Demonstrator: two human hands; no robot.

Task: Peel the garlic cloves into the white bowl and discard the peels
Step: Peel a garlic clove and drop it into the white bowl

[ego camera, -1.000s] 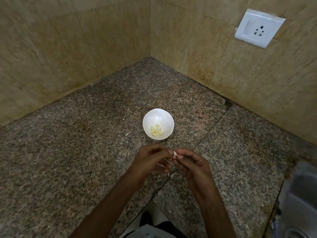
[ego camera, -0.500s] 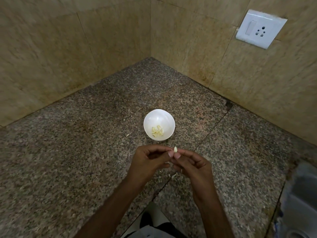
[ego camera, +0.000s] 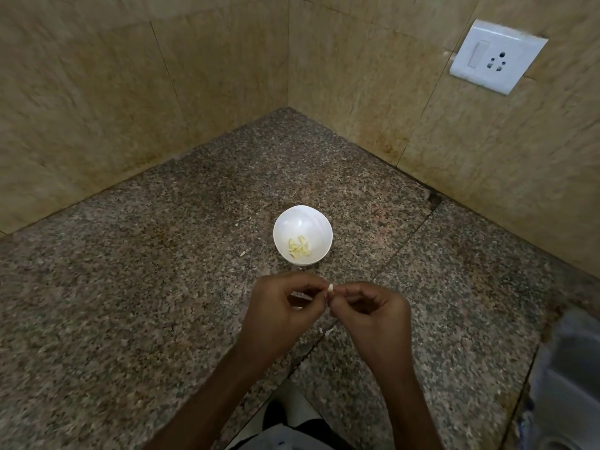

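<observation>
Garlic clove sits pinched between the curled fingers of our left hand and our right hand, held over the worktop toward its near edge. Its long axis points up and away from us, toward the far corner. That way lies the white bowl, just beyond, holding peeled cloves. We judge the 2 hands about equally near it.

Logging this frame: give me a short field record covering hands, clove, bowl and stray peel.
surface: granite counter
left hand: pinches garlic clove
right hand: pinches the same clove from the other side
white bowl: upright, beyond the hands
bowl contents: several peeled cloves
stray peel: peel scrap on counter, left of bowl
</observation>
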